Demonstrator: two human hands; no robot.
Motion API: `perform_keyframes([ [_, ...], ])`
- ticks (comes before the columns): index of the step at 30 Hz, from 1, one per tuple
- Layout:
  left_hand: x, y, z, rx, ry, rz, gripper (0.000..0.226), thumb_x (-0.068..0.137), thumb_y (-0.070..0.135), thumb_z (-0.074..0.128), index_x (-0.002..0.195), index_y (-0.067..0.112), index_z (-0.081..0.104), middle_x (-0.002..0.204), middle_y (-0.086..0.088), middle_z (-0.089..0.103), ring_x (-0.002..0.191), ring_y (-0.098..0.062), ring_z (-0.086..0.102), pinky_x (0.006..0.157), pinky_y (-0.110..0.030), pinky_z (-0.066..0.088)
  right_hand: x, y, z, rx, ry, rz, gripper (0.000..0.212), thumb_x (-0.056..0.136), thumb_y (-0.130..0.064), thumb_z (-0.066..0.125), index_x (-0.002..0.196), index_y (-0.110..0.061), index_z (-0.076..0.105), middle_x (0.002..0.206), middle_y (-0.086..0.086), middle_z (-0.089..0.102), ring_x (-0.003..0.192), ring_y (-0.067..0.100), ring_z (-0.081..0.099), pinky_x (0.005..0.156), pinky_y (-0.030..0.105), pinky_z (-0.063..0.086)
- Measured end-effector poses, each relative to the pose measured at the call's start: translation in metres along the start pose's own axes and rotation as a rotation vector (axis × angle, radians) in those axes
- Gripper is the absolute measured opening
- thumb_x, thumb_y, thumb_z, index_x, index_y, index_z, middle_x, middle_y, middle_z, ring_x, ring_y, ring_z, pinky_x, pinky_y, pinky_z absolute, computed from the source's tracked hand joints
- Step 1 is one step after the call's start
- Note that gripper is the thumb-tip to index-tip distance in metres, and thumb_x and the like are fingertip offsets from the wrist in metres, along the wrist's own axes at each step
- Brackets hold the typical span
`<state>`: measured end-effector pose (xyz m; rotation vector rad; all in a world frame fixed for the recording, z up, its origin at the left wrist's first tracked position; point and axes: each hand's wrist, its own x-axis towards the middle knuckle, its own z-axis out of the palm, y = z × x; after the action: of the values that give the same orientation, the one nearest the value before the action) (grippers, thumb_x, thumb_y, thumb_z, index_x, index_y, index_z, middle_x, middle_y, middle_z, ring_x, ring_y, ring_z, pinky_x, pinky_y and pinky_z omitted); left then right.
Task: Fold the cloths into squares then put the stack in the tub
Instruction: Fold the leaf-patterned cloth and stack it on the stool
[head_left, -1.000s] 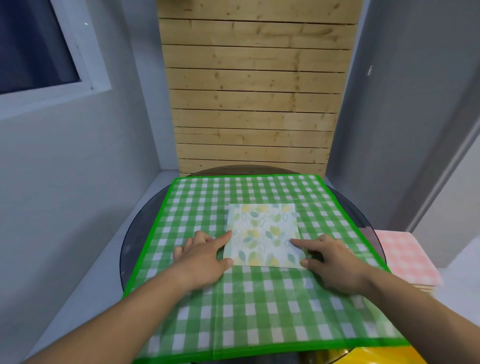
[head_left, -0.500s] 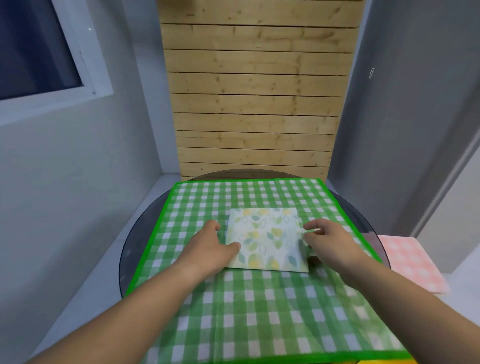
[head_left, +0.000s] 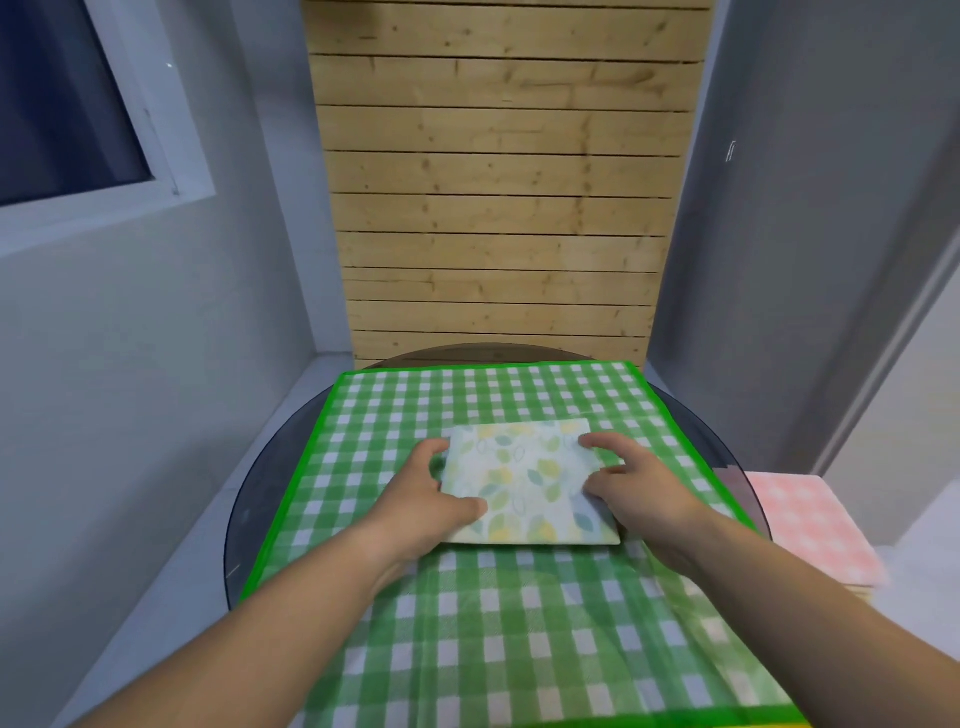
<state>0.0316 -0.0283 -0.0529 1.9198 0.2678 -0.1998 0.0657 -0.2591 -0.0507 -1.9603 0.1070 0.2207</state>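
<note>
From my feed I see a pale, square-folded leaf-print cloth (head_left: 524, 483) lying about the middle of a green-and-white checked cloth (head_left: 519, 649) with a bright green hem. That larger cloth is spread over a round dark glass table (head_left: 260, 493).

The left hand (head_left: 426, 499) grips the leaf-print cloth at its nine o'clock edge, thumb on top near the seven o'clock corner and fingers curled round the side. The right hand (head_left: 639, 483) grips the three o'clock edge, with fingers bent over the top near the one o'clock corner and the thumb lower along the same side. A shadow runs under the near edge, so the leaf-print cloth may be slightly raised there; I cannot tell for sure.

Off the table at three o'clock sits a stack of pink-and-white checked cloths (head_left: 810, 525), blurred. A pale wooden slat wall (head_left: 498, 182) rises at twelve o'clock. At ten o'clock is a white-framed window (head_left: 67, 104), its pane dark.
</note>
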Motion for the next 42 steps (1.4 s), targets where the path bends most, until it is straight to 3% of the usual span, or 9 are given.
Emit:
perform_keyframes([
  [7,-0.012,0.01,0.014,-0.142,-0.145,0.067,0.092,0.08,0.002,0.082,0.151,0.037,0.036,0.124,0.001,0.068,0.104,-0.015,0.072,0.092,-0.035,0.059,-0.024,0.001,-0.022,0.015,0.072,-0.06,0.054,0.09,-0.004,0.046,0.137,-0.029,0.052,0.071,0.0,0.054,0.057,0.016,0.053,0.06,0.022,0.047],
  [11,-0.029,0.023,0.048,-0.175,-0.168,0.139,0.084,0.083,0.007,0.081,0.151,0.032,0.04,0.123,0.007,0.065,0.107,-0.012,0.069,0.087,-0.033,0.06,-0.048,0.016,-0.063,0.007,0.166,-0.084,0.055,0.088,-0.005,0.047,0.136,-0.031,0.054,0.077,0.0,0.059,0.065,0.014,0.057,0.066,0.021,0.048],
  [13,-0.038,0.029,0.067,-0.153,-0.168,0.192,0.085,0.085,0.009,0.08,0.153,0.031,0.036,0.12,0.015,0.059,0.11,-0.008,0.065,0.091,-0.034,0.059,-0.057,0.022,-0.078,0.02,0.196,-0.082,0.055,0.089,-0.004,0.047,0.136,-0.031,0.054,0.098,-0.001,0.068,0.082,0.013,0.065,0.077,0.025,0.052],
  [15,-0.045,0.037,0.097,-0.13,-0.173,0.241,0.087,0.086,0.013,0.079,0.156,0.032,0.03,0.122,0.02,0.056,0.113,-0.007,0.062,0.095,-0.038,0.058,-0.068,0.029,-0.102,0.026,0.241,-0.062,0.057,0.089,-0.002,0.045,0.137,-0.032,0.052,0.102,0.001,0.069,0.08,0.012,0.065,0.067,0.024,0.053],
  [19,-0.055,0.057,0.176,-0.106,-0.192,0.331,0.093,0.087,0.024,0.078,0.158,0.037,0.019,0.146,0.013,0.048,0.128,-0.01,0.054,0.108,-0.041,0.049,-0.091,0.047,-0.166,0.027,0.343,-0.026,0.055,0.091,-0.001,0.037,0.131,-0.036,0.051,0.077,0.0,0.057,0.052,0.012,0.056,0.042,0.023,0.042],
  [24,-0.071,0.076,0.298,-0.127,-0.209,0.401,0.092,0.091,0.024,0.073,0.159,0.032,0.012,0.155,0.016,0.032,0.14,-0.005,0.036,0.116,-0.027,0.034,-0.108,0.091,-0.253,-0.024,0.431,0.076,0.058,0.094,-0.002,0.035,0.137,-0.039,0.049,0.117,0.003,0.056,0.083,0.02,0.059,0.051,0.028,0.049],
  [29,-0.054,0.071,0.398,-0.177,-0.178,0.287,0.096,0.086,0.03,0.075,0.159,0.032,0.013,0.153,0.009,0.036,0.14,-0.013,0.043,0.115,-0.037,0.04,-0.087,0.149,-0.302,-0.07,0.452,0.157,0.057,0.097,-0.005,0.034,0.142,-0.038,0.045,0.131,0.002,0.052,0.101,0.027,0.06,0.059,0.03,0.053],
  [35,-0.012,0.059,0.452,-0.145,0.06,0.281,0.074,0.097,0.029,0.063,0.157,0.018,0.021,0.158,0.008,0.019,0.146,-0.011,0.025,0.116,-0.02,0.024,-0.017,0.202,-0.315,-0.148,0.357,0.127,0.05,0.099,-0.015,0.039,0.144,-0.037,0.042,0.128,0.005,0.054,0.096,0.024,0.061,0.071,0.036,0.057],
  [42,0.073,0.029,0.462,-0.107,0.175,0.245,0.086,0.082,0.063,0.05,0.157,0.027,0.029,0.16,0.011,0.031,0.146,-0.013,0.034,0.118,-0.042,0.036,0.075,0.239,-0.299,-0.106,0.302,0.048,0.047,0.1,-0.016,0.047,0.146,-0.025,0.044,0.092,0.002,0.061,0.067,0.012,0.058,0.062,0.025,0.05],
])
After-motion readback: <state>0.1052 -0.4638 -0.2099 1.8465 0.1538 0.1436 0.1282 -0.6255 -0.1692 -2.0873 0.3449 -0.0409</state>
